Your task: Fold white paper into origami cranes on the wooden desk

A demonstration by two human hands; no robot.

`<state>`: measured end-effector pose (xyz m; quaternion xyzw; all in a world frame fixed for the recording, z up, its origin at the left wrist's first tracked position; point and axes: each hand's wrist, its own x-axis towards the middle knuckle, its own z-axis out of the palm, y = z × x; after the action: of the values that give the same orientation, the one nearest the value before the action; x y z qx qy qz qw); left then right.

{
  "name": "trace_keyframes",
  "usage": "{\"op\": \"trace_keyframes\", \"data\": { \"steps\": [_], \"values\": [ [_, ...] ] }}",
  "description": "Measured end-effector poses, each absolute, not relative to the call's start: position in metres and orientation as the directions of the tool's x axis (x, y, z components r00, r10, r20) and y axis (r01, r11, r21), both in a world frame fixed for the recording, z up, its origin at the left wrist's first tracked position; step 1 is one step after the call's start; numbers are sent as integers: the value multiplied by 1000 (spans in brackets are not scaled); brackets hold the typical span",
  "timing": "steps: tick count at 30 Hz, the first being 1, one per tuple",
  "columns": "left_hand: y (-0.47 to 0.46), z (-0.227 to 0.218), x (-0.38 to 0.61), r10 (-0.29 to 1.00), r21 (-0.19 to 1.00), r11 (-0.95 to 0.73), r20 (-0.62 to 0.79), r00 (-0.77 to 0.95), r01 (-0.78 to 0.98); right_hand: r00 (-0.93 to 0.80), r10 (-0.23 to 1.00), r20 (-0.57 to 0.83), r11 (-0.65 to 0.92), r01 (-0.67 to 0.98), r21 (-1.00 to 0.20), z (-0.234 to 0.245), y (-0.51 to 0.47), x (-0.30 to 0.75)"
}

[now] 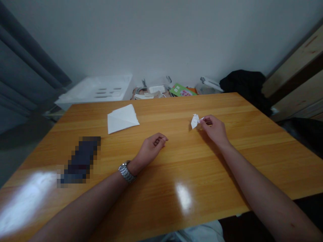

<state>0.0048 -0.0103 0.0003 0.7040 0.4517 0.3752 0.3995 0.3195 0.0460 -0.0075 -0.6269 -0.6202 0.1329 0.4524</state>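
Right hand (213, 129), right of frame centre: fingers pinched on a small white paper piece (194, 121), thumb and forefinger at its right edge. The piece sits just left of the fingertips, low over the desk (176, 161); whether its lower edge touches the wood, cannot tell. It looks creased or folded, but the shape is too small to read.

Left hand (151, 148), centre of frame: rests on the desk, fingers curled in to a loose fist, nothing in it. Metal wristwatch (127, 172) on that wrist.

White folded sheet (122, 118), upper left of centre: lies flat, creases visible, well apart from both hands.

Dark pixelated object (80, 161), left of frame, on the desk near the left forearm.

Beyond the far edge of the desk: white plastic bin (98, 89) at upper left, green packet (181, 90) at top centre, black cloth (244, 84) at upper right.
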Motion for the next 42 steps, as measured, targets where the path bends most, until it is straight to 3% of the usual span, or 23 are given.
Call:
{"op": "trace_keyframes", "data": {
  "steps": [21, 27, 30, 33, 38, 42],
  "values": [
    [-12, 4, 8, 924, 890, -285, 155, 350, 357, 204, 904, 375, 150, 670, -727, -9, 46, 322],
    [-13, 5, 8, 927, 890, -277, 148, 346, 362, 277, 855, 438, 147, 680, -718, 6, 37, 314],
    [-12, 3, 8, 926, 890, -275, 143, 350, 364, 281, 827, 487, 217, 640, -737, 16, 29, 307],
    [-12, 2, 8, 924, 888, -278, 142, 356, 368, 173, 848, 502, 292, 637, -713, 24, 18, 297],
    [-12, 0, 8, 922, 876, -291, 150, 357, 384, -157, 881, 446, 432, 651, -624, 25, 1, 275],
    [-12, 1, 9, 924, 870, -293, 152, 350, 396, -389, 877, 280, 474, 615, -630, 15, -4, 258]
  ]
}}
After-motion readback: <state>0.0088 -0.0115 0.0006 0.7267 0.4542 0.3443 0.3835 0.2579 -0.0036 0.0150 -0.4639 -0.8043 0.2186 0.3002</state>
